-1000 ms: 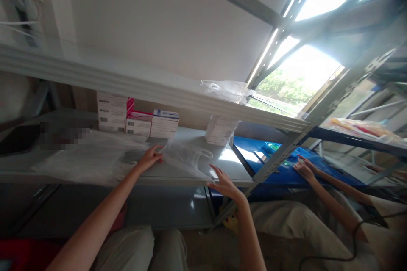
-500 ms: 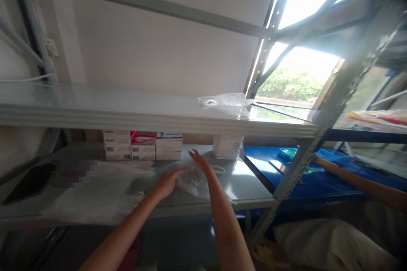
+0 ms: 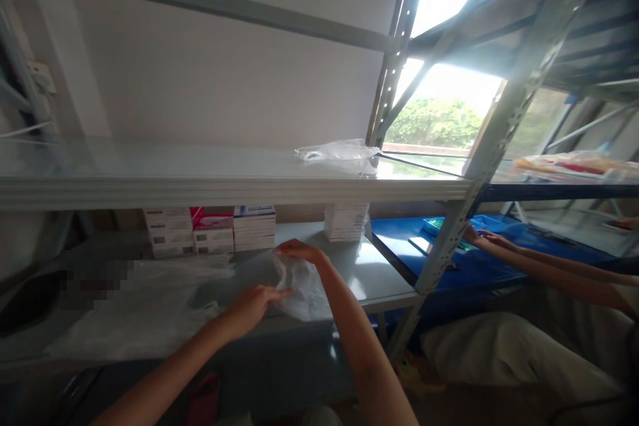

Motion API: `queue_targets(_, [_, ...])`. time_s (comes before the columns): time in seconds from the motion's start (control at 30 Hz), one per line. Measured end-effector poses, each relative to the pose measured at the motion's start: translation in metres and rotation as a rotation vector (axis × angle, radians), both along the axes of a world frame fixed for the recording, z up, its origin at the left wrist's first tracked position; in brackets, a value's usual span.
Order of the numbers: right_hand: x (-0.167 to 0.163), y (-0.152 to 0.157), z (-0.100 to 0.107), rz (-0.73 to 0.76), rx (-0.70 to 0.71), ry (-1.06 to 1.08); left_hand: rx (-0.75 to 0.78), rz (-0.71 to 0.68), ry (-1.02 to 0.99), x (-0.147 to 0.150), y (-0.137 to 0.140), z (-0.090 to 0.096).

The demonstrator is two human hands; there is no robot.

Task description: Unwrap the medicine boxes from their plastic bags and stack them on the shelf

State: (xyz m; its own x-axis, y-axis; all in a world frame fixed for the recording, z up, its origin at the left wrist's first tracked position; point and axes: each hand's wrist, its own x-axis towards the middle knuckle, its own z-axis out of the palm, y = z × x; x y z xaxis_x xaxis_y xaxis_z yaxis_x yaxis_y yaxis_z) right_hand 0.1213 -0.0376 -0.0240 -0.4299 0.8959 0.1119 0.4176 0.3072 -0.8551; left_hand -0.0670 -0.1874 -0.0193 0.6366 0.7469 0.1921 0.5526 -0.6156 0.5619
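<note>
On the lower grey metal shelf (image 3: 369, 279), near its front edge, a thin clear plastic bag (image 3: 299, 289) is pinched at its top by the right hand (image 3: 299, 251); that grip is clamped on the bag's upper edge, and the bag hangs crumpled beneath it. Left hand (image 3: 252, 306) is laid flat against the bag's left side, fingers stretched out and apart, nothing clamped. A second, flattened clear plastic bag (image 3: 144, 319) is spread on the shelf to the left. A blurred patch is seen further left.

At the far side of the shelf, stacks of white and pink cardboard boxes (image 3: 210, 229) are lined against the wall; a separate stack of white boxes (image 3: 344, 221) is placed further right. On the upper grey shelf (image 3: 150, 180), another crumpled clear bag (image 3: 337, 153) is seen near the perforated upright.

Right of the grey upright post (image 3: 449, 233), a co-worker's hand (image 3: 492, 238) is rested on a blue shelf (image 3: 479, 266), well apart from the bag.
</note>
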Motion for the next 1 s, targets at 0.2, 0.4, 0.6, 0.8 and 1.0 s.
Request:
queue_targets(0.2, [0.006,0.001,0.021,0.159,-0.03,0.14,-0.137,0.062,-0.107,-0.014,-0.004,-0.02])
queue_targets(0.4, [0.004,-0.003,0.02,0.218,-0.035,0.136,-0.112,0.059,-0.08,-0.03,-0.011,-0.03])
queue_targets(0.6, [-0.009,0.005,0.009,-0.039,0.161,0.228,-0.079,0.128,-0.108,-0.036,-0.011,-0.043])
queue_targets(0.8, [-0.035,0.0,0.003,-0.301,0.457,-0.152,-0.111,0.159,-0.163,-0.053,-0.017,-0.058])
queue_targets(1.0, [-0.062,-0.015,0.0,-0.376,0.517,-0.361,-0.215,0.234,-0.2,-0.08,-0.033,-0.057])
